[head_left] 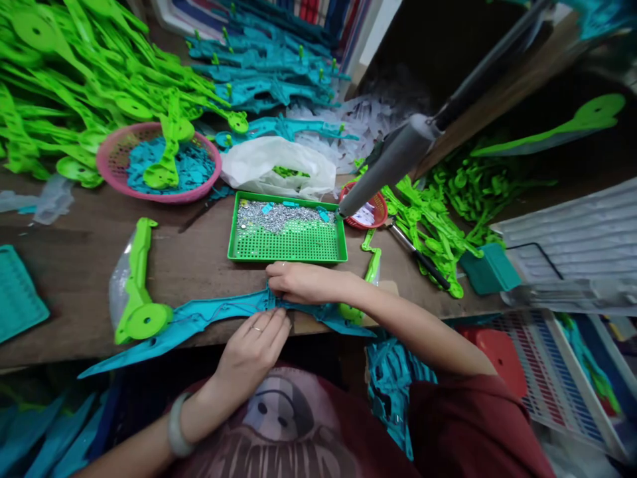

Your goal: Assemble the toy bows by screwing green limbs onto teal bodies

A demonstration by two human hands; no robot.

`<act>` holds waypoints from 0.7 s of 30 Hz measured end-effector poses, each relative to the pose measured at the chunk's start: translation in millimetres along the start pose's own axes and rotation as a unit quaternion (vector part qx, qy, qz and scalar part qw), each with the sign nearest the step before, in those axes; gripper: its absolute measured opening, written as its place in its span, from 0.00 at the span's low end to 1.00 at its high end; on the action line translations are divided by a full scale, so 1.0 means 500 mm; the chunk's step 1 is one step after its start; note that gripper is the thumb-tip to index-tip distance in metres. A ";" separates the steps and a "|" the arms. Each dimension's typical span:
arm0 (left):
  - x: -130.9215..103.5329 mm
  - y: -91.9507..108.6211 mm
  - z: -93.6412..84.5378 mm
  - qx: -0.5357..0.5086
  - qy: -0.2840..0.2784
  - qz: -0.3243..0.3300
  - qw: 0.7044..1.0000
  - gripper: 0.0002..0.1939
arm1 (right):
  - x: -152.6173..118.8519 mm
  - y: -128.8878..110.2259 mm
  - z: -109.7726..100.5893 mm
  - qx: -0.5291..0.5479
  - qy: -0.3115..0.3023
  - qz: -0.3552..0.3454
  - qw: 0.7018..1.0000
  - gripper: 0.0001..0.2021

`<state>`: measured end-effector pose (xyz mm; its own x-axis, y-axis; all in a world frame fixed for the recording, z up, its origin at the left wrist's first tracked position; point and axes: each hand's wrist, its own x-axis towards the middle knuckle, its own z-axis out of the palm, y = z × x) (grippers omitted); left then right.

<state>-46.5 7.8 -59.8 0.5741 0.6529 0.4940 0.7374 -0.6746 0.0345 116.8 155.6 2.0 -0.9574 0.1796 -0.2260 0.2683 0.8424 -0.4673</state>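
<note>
This looks like a small assembly workshop for plastic goods. Green plastic parts (70, 73) are heaped in bulk at the far left of a wooden workbench (199, 255), with many matching blue plastic parts (279, 56) piled beside them. In the middle, a perforated green tray (288, 247) holds a mass of tiny metal pieces (271, 219); a pink basket (169, 197) to its left is filled with small blue pieces (192, 166). A long blue plastic frame (233, 306) lies along the near edge, and a black-handled tool (432, 271) to the right.
</note>
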 end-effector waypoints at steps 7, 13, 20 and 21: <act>-0.004 -0.004 0.004 0.000 0.004 -0.001 1.000 0.15 | -0.053 -0.007 0.045 -0.187 0.054 -0.053 0.979 0.13; 0.002 -0.015 -0.001 -0.006 -0.071 0.004 0.997 0.15 | -0.092 -0.027 0.043 -0.209 0.067 -0.024 0.975 0.15; 0.025 -0.038 -0.015 -0.031 -0.115 0.070 0.990 0.13 | -0.203 -0.073 0.098 -0.082 0.205 0.149 0.964 0.11; 0.030 -0.039 -0.016 -0.034 -0.116 0.073 0.990 0.12 | -0.214 -0.087 0.118 -0.088 0.205 0.167 0.960 0.10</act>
<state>-55.2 28.1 -46.3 0.7457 0.6023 0.2849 0.6186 -0.7847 0.0398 213.8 69.9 -4.1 -0.7920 0.6096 0.0340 0.5806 0.7692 -0.2670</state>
